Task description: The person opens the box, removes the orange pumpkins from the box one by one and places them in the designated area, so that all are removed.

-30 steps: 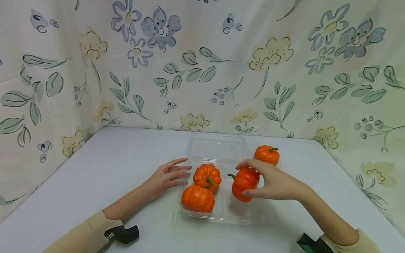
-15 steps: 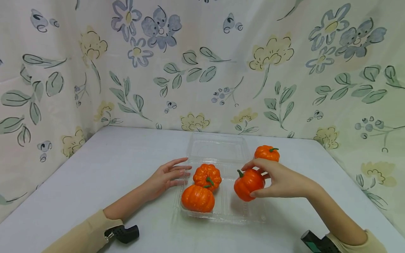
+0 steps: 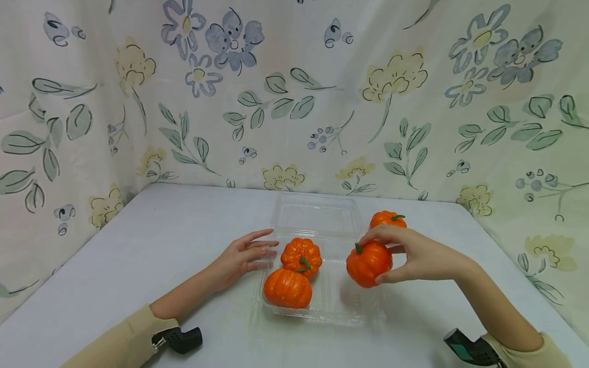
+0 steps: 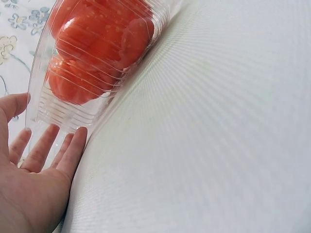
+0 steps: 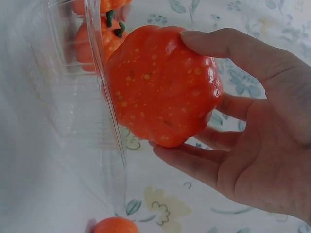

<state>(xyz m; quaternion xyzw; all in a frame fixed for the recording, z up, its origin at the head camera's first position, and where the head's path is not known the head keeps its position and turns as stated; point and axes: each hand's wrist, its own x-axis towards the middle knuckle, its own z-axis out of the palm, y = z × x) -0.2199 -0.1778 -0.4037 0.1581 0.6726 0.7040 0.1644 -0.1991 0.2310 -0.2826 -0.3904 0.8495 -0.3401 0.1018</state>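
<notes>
From the head view, your right hand (image 3: 409, 250) pinches an orange pumpkin (image 3: 368, 263) between thumb and fingers, its green stem (image 3: 358, 248) pointing up, and holds it raised over the right side of the clear container (image 3: 324, 294), which sits on the white surface (image 3: 138, 245). Your left hand (image 3: 239, 258) lies at the container's left wall, its fingers spread and grasping nothing. Two more pumpkins share the container's left side: the front pumpkin (image 3: 287, 289) lies nearer you, and the rear pumpkin (image 3: 301, 255) sits just beyond it. The clear lid (image 3: 317, 214) is folded back on the far side; a fourth pumpkin (image 3: 387, 219) is partly hidden behind your right hand, to the right of the lid. A floral curtain (image 3: 276, 102) hangs behind it all. In the left wrist view, your spread fingertips meet the ribbed, see-through wall, with the two contained pumpkins showing through the plastic. In the right wrist view, your thumb presses one side of the held pumpkin and your fingers curl round the other; its yellow-speckled skin fills the middle, close to the container's rim (image 5: 109, 109), though you cannot tell whether they touch.
</notes>
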